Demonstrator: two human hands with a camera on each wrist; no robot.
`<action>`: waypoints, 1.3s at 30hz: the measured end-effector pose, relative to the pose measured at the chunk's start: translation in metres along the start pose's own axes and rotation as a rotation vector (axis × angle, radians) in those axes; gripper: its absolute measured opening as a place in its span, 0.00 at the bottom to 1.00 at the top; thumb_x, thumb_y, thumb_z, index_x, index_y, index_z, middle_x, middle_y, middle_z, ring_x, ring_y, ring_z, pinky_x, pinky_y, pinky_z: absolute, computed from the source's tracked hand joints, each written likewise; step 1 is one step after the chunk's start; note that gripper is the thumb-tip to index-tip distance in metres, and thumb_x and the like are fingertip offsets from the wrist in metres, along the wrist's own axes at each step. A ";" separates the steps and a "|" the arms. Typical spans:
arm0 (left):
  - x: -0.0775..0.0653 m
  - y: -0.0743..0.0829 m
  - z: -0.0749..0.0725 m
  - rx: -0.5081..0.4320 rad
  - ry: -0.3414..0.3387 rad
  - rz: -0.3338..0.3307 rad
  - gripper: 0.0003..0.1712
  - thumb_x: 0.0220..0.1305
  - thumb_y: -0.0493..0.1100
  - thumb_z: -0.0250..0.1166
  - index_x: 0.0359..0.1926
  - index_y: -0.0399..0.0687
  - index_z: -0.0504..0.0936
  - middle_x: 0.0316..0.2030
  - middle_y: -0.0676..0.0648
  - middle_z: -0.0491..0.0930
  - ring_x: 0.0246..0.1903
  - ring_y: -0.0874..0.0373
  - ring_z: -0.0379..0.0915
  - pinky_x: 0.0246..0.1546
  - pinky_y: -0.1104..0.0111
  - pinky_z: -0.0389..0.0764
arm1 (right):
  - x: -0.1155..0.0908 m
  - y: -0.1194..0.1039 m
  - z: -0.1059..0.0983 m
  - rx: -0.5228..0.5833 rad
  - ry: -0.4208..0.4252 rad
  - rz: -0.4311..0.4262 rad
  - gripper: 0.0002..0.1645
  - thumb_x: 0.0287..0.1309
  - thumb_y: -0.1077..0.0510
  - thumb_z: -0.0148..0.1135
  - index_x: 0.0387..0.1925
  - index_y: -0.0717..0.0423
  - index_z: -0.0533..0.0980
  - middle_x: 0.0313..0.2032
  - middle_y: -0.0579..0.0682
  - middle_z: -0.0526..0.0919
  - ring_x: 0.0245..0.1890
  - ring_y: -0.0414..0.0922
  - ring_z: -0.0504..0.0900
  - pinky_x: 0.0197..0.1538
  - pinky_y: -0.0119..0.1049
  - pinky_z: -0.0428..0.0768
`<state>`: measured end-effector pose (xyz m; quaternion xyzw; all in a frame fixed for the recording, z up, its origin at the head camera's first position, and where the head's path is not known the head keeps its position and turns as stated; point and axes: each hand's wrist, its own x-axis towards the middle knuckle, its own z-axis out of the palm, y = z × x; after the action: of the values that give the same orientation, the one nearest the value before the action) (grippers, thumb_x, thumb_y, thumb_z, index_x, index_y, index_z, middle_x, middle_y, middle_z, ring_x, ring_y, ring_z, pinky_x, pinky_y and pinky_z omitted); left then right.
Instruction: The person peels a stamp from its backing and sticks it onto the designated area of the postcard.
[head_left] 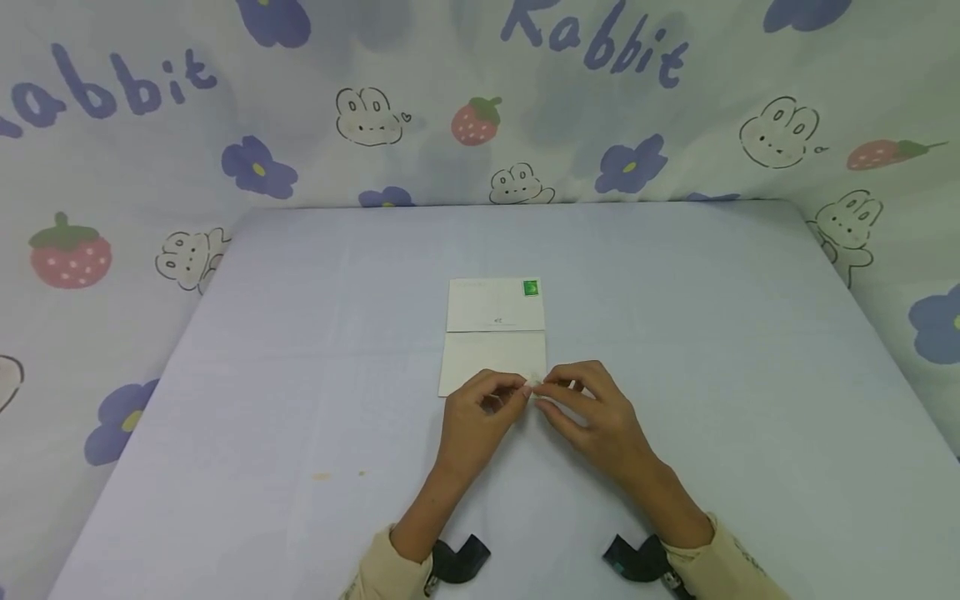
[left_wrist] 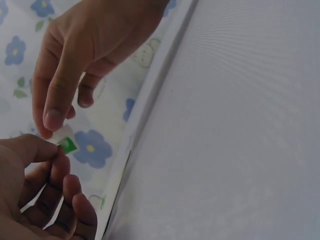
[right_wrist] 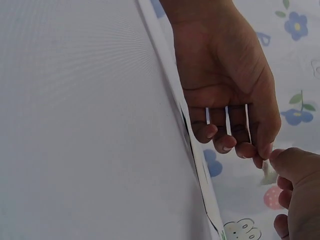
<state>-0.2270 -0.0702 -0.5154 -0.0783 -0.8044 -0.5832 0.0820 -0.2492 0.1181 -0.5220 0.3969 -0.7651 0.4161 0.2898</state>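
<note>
Both hands meet over the near edge of the paper pieces. The left hand [head_left: 476,421] pinches a small green stamp [left_wrist: 69,145] with white paper at its side, between thumb and index finger. From the other side, the right hand [head_left: 603,429] pinches the white paper with its thumb and fingertips. In the head view only a pale bit shows between the fingers. Just beyond the hands lies a white card [head_left: 487,304] with a green stamp [head_left: 531,288] at its top right corner. A plain off-white paper panel [head_left: 480,358] adjoins its near edge, partly covered by the hands.
A white cloth covers the table [head_left: 225,375]. Patterned cloth [head_left: 427,83] with rabbits, flowers and strawberries hangs behind and at the sides. Black wrist devices [head_left: 461,560] show at both sleeves. Small tan marks [head_left: 321,477] are on the left of the tabletop.
</note>
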 end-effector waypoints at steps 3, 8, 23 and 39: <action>0.000 -0.001 0.000 0.005 0.005 0.005 0.04 0.65 0.44 0.70 0.39 0.51 0.88 0.31 0.59 0.80 0.34 0.62 0.76 0.34 0.70 0.80 | -0.001 -0.001 0.000 -0.016 0.034 0.029 0.12 0.68 0.54 0.64 0.40 0.59 0.86 0.41 0.52 0.81 0.40 0.47 0.76 0.43 0.29 0.74; 0.000 -0.001 0.001 0.002 0.004 0.029 0.03 0.65 0.42 0.71 0.39 0.50 0.88 0.31 0.59 0.80 0.33 0.62 0.76 0.33 0.70 0.79 | -0.002 -0.001 -0.001 -0.035 0.071 0.102 0.12 0.67 0.53 0.65 0.40 0.58 0.85 0.41 0.52 0.81 0.41 0.47 0.78 0.44 0.26 0.75; 0.000 0.000 0.000 0.043 -0.005 0.118 0.02 0.64 0.39 0.70 0.38 0.49 0.88 0.31 0.58 0.79 0.32 0.63 0.75 0.31 0.70 0.80 | -0.001 0.000 -0.006 -0.035 0.036 0.229 0.13 0.46 0.72 0.74 0.34 0.57 0.85 0.38 0.48 0.81 0.40 0.46 0.79 0.47 0.22 0.74; 0.001 -0.001 -0.001 0.062 0.003 0.128 0.03 0.64 0.38 0.71 0.38 0.49 0.87 0.32 0.58 0.79 0.32 0.63 0.75 0.30 0.68 0.81 | -0.002 0.008 -0.012 -0.063 0.130 0.242 0.14 0.45 0.73 0.75 0.35 0.58 0.86 0.38 0.49 0.82 0.39 0.46 0.82 0.47 0.24 0.77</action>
<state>-0.2284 -0.0718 -0.5161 -0.1263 -0.8153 -0.5517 0.1227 -0.2532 0.1317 -0.5212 0.2645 -0.7997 0.4486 0.2987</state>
